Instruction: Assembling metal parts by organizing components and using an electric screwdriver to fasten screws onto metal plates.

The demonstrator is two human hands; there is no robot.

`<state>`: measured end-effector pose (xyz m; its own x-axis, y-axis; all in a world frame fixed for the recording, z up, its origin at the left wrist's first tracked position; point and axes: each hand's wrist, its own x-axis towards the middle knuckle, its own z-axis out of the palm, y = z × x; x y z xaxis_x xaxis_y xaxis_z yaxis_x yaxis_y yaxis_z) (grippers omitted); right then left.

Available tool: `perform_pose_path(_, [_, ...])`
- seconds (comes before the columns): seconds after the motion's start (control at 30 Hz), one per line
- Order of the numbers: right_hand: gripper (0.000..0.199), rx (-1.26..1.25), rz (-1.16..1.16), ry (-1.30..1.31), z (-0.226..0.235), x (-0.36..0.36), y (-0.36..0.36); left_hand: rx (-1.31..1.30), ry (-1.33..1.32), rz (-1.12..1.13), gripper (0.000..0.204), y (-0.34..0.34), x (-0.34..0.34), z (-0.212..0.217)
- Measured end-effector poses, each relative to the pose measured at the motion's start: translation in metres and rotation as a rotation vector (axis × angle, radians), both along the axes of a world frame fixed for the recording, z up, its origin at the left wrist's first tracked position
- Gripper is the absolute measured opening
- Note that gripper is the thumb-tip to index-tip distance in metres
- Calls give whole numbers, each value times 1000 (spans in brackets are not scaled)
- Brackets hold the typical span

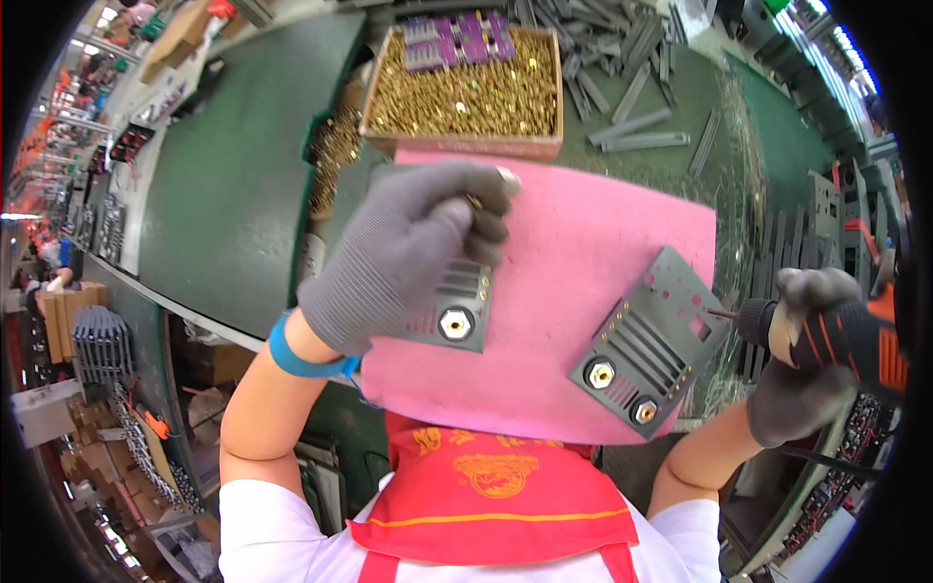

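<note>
From the head view, the left hand (408,255), in a grey glove, was closed at the fingertips on a small brass screw (473,202), pinched above the upper edge of a grey panel (457,306) that lay on the pink mat (583,262) under the palm. The right hand (807,360), also gloved, was wrapped tight around an orange-and-black driver (855,335), its bit pointing toward nine o'clock at the right edge of a second grey panel (651,340), which sat tilted at the mat's four o'clock corner. Both panels carried round brass-ringed sockets along their lower edges.

To do this step well, it seemed wise to seat the screw squarely in its hole before letting go, keep the palm pressing the panel flat so that it could not slide on the mat, and bring the bit in straight along the screw's axis.

At twelve o'clock from the mat stood a shallow wooden tray (465,146), nearly full of loose brass screws, with a few purple parts (459,39) lying on the heap at its far edge. More screws lay spilled on the green surface (233,175) at the tray's nine o'clock. Grey metal strips (632,126) lay scattered at its three o'clock.
</note>
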<state>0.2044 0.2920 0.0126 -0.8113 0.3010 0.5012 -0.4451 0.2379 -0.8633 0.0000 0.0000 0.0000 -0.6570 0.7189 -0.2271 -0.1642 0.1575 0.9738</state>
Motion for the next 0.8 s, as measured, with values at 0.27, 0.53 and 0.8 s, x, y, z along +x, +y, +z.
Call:
perform_pose_path(0.27, [59, 704, -815, -846, -58, 46, -24, -239, 1058, 290, 36, 40, -94, -43])
perform_pose_path(0.53, [59, 589, -776, -908, -116, 94, -71, -239, 622, 229, 38, -27, -23, -26])
perform_pose_path(0.8, [68, 503, -235, -755, -88, -41, -135, -441, 555, 338, 47, -133, 6, -85])
